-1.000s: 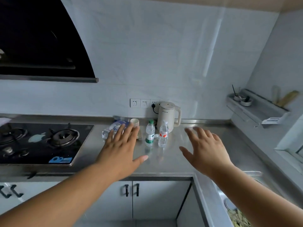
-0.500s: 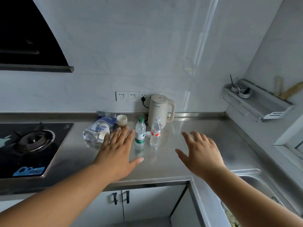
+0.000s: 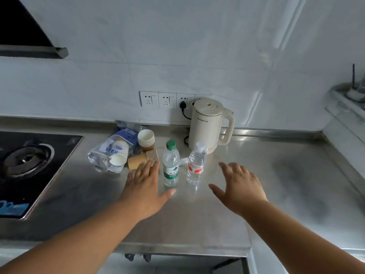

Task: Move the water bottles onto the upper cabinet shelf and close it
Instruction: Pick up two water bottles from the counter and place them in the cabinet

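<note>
Two small water bottles stand upright side by side on the steel counter: a green-capped bottle with a green label, and to its right a white-capped bottle with a red and white label. My left hand hovers open just left of the green-capped bottle, its thumb reaching below the bottle's base. Right of the white-capped bottle is my right hand, open with fingers spread. Neither hand touches a bottle. No upper cabinet is in view.
A cream electric kettle stands behind the bottles, plugged into wall sockets. Paper cups and a bag of cups lie to the left. A gas hob is at far left, a wall rack at right.
The view has moved closer to the counter and tilted down. Both hands have advanced toward the bottles and now flank them; the bottles stay in place.
</note>
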